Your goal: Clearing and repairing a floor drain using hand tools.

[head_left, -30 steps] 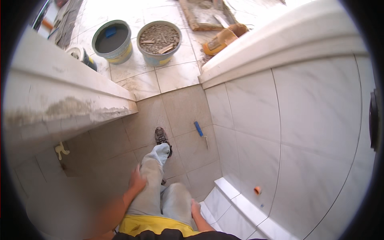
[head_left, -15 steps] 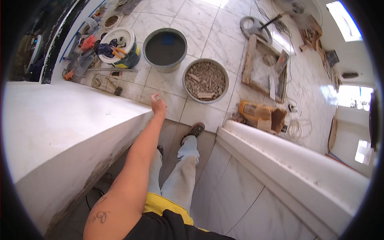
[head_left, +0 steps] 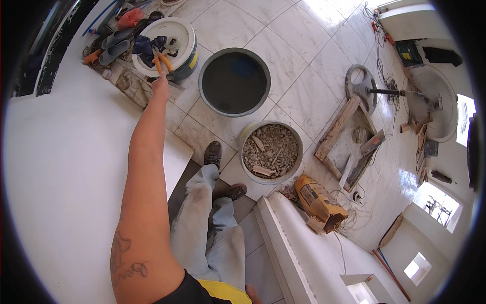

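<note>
My left arm stretches forward to a lidded bucket. At the bucket's near edge, my left hand has its fingers closed at the end of one orange handle of a pair of pliers. The pliers lie on the white lid, their head against a dark blue cloth or glove. A small crumpled clear piece lies beside them. Low in the view, next to my yellow shirt hem, a small patch of my right hand shows; its fingers are hidden.
A tub of dark liquid and a bucket of rubble stand ahead. To the right are a wooden mixing frame, a torn yellow bag and a mixer paddle. Grey shoes lie left. White ledges flank my legs.
My left hand has moved forward and left, from above the floor tiles to the pliers on the bucket lid. My feet have shifted, and the view has swung left.
</note>
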A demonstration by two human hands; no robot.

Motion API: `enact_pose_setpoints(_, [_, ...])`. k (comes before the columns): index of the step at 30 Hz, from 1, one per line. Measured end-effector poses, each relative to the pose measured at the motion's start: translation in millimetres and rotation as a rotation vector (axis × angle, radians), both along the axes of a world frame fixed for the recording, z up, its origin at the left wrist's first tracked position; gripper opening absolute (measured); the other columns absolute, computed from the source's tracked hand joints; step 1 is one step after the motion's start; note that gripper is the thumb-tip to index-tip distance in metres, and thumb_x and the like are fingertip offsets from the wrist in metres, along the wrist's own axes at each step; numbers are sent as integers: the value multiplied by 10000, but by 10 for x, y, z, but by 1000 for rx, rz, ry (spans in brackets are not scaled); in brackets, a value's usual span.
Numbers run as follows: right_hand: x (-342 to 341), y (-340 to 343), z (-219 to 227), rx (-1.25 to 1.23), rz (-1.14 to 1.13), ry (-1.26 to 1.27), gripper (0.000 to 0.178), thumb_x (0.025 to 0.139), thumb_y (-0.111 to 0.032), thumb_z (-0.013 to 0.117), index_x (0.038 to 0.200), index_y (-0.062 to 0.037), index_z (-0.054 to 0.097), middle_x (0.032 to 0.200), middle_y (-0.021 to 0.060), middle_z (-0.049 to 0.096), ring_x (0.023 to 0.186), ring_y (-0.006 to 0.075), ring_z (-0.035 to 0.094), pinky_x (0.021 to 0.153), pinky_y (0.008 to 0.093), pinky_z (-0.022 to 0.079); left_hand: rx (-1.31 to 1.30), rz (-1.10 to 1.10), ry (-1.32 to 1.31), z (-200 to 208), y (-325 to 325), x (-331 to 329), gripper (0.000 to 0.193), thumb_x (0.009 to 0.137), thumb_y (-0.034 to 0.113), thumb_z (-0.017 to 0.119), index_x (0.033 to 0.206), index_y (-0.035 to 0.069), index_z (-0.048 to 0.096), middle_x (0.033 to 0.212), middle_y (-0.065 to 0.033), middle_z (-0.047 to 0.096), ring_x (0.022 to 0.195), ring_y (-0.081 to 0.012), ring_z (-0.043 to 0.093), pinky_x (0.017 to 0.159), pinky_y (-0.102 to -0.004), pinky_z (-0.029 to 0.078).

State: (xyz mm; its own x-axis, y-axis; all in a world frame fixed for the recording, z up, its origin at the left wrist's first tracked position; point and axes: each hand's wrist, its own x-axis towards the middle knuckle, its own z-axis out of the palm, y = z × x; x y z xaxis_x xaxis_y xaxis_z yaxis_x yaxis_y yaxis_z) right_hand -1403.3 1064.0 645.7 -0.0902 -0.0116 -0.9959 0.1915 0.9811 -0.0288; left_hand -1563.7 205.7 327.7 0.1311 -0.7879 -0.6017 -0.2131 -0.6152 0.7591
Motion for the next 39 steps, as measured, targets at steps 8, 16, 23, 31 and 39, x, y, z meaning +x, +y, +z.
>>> enact_pose_setpoints(8, [-861,-538,61,-19,-302,-3,281,898,-189,524,1014,-3,699,928,86,708,817,186,689,725,301,549,138,77,-127,80,-247,-210,528,983,514,440,1107,9,531,863,-85,578,697,-206,580,520,-348,508])
enact_pose_setpoints(16, [-1289,-839,-868,-52,-497,315,204,850,-84,554,988,20,662,739,69,637,556,139,578,468,264,457,-92,366,104,1395,1779,-65,520,1001,500,364,1017,16,556,938,-110,574,716,-210,560,547,-333,493])
enact_pose_setpoints(23, [-2013,-1743,-605,-502,-900,-244,683,932,-566,497,1345,-25,456,1231,186,550,1085,295,555,941,465,458,447,-91,338,2614,4849,740,483,975,538,390,838,98,535,635,-9,488,484,-140,495,435,-311,478])
enact_pose_setpoints(31, [-1266,-1961,90,-299,-689,-535,309,908,-256,541,1127,-39,554,1229,151,547,1198,335,491,1106,521,328,515,-619,334,2832,6322,1485,384,959,470,479,930,114,622,751,-37,602,609,-166,581,548,-366,509])
enact_pose_setpoints(39, [-7,-2714,-187,-977,230,-878,420,718,-79,770,1066,12,554,1059,136,615,1038,264,568,939,334,446,287,-742,505,1834,6031,4388,307,925,395,547,1001,114,643,838,-60,651,722,-202,620,671,-387,520])
